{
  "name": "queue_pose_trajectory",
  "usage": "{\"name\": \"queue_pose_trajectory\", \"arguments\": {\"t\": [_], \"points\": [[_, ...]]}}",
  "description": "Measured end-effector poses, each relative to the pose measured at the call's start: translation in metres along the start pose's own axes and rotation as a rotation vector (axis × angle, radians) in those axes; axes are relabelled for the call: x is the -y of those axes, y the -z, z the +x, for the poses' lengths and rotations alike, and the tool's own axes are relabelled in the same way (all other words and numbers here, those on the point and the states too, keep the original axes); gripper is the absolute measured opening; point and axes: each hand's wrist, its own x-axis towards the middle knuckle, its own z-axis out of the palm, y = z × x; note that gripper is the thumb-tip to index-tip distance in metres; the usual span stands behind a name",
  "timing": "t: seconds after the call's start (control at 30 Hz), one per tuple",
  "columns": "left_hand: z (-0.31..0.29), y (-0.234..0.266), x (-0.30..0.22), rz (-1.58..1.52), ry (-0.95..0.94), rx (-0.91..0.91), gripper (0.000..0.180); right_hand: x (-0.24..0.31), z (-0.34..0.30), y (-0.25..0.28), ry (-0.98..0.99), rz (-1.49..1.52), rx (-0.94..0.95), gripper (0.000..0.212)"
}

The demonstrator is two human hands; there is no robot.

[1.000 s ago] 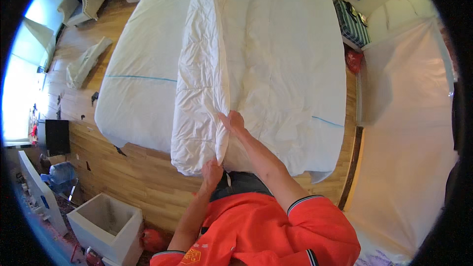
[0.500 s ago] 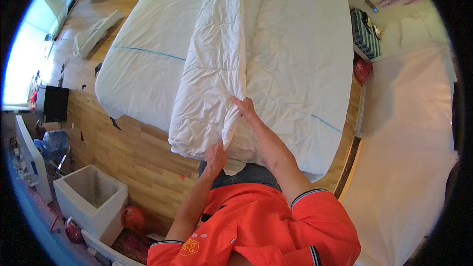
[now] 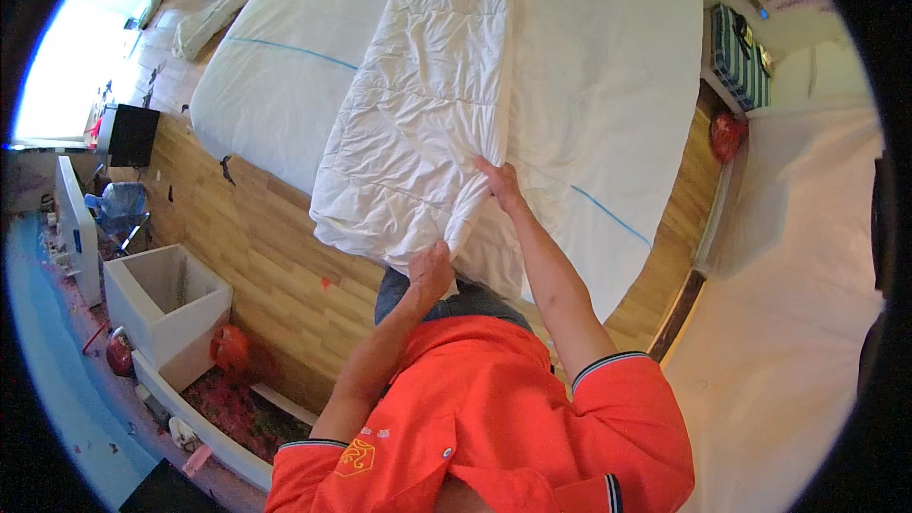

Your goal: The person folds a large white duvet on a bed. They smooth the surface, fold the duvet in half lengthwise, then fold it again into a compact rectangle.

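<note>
A white quilted duvet (image 3: pixel 418 114) lies folded in a long strip down the middle of a bed with a white cover (image 3: pixel 589 104). Its near end is at the bed's front edge, by my body. My left hand (image 3: pixel 430 271) is closed on the duvet's near corner. Farther along the right-hand edge, my right hand (image 3: pixel 501 182) grips the same duvet, its fingers partly tucked into the cloth. Between the two hands the fabric is bunched into creases. A blue line (image 3: pixel 613 216) runs across the bed cover on the right, and another (image 3: pixel 294 52) on the left.
On the wooden floor (image 3: pixel 256 256) at left stand a white open box (image 3: pixel 171 299), a red round object (image 3: pixel 230 347) and a black box (image 3: pixel 128 136). A striped case (image 3: pixel 739 57) and red bag (image 3: pixel 728 137) are beyond the bed's right side, near a sheeted surface (image 3: pixel 769 323).
Both hands keep their hold and have shifted up in the picture, slightly to the right. The duvet's near part looks wider and more lifted. The whole view has also shifted.
</note>
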Motion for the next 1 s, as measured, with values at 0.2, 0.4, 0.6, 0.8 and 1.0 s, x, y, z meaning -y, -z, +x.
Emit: {"name": "queue_pose_trajectory", "arguments": {"t": [0.2, 0.4, 0.6, 0.8, 1.0], "points": [[-0.02, 0.015, 0.007, 0.001, -0.074, 0.279, 0.017, -0.004, -0.059, 0.009, -0.059, 0.001, -0.053, 0.05], [-0.037, 0.002, -0.016, -0.032, -0.257, 0.376, 0.02, -0.026, -0.077, 0.054, -0.193, -0.079, -0.168, 0.054], [-0.045, -0.021, -0.038, -0.054, -0.184, 0.463, 0.021, -0.033, -0.076, 0.072, -0.108, -0.154, -0.038, 0.047], [-0.044, -0.05, -0.032, -0.013, -0.277, 0.502, 0.04, -0.037, -0.09, 0.076, -0.037, -0.145, -0.129, 0.046], [-0.068, -0.056, -0.026, -0.238, -0.193, 0.525, 0.068, -0.061, -0.091, 0.081, -0.061, -0.134, -0.193, 0.048]]}}
